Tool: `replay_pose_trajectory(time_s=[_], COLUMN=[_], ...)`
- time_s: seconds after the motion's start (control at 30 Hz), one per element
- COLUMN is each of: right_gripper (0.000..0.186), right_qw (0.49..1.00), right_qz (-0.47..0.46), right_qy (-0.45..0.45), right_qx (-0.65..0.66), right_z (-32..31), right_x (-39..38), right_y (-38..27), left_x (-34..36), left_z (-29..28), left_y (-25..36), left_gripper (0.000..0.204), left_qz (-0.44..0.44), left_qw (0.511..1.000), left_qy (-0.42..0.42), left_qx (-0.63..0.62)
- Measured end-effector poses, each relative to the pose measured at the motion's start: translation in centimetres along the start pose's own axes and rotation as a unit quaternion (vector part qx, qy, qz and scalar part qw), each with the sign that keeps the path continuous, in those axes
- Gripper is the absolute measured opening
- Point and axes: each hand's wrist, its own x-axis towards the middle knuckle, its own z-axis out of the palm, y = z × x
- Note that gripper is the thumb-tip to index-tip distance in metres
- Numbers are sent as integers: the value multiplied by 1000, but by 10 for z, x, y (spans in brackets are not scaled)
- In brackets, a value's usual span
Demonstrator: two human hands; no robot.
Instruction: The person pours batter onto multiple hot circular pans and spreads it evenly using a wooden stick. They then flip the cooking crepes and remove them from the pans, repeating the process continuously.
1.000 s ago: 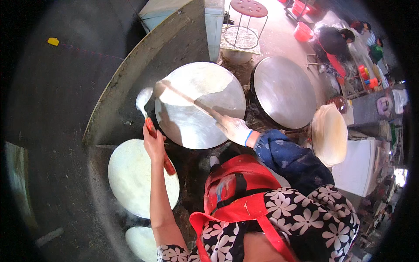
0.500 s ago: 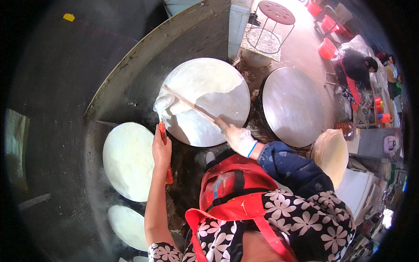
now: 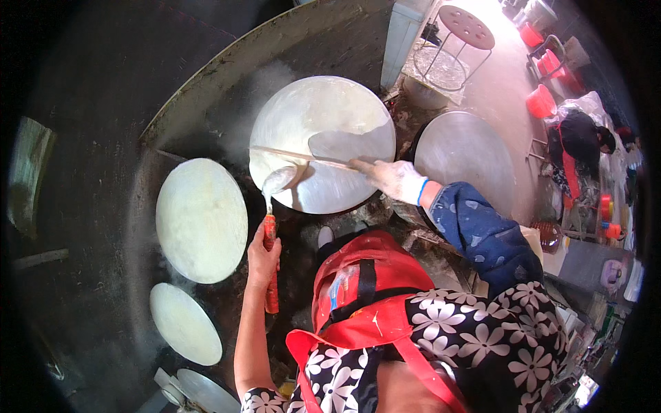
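Observation:
My left hand is closed round the red handle of a metal ladle, whose batter-coated bowl is over the lower-left part of a round griddle. My right hand, in a white glove, grips a thin wooden stick lying across that griddle. Pale batter covers the top and left of the griddle, leaving an irregular grey patch at the right. To the left are two round griddles covered in pale sheets; a bare grey griddle stands at the right.
A curved wall edges the griddles. A round stool stands behind, near red basins. A person bends at a work area on the right. Stacked metal lids lie at the lower left.
The ladle has moved from left of the middle griddle to over its surface, and the stick has turned more level. Batter covers more of the left side. The view has shifted.

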Motion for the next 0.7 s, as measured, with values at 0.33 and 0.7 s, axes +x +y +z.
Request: replay_pose_trajectory(time_s=[0.33,0.7], right_gripper=[51,60], right_qw=[999,990], right_qz=[31,84], right_qy=[39,72], right_qx=[-14,-90], right_z=[-13,-3], right_x=[39,-94], right_y=[-11,0], left_x=[-11,-33], left_z=[29,46], left_y=[6,6], left_gripper=[60,65], left_qz=[-3,63], left_qw=[986,969], left_qy=[-95,-174], left_qx=[-137,-164])
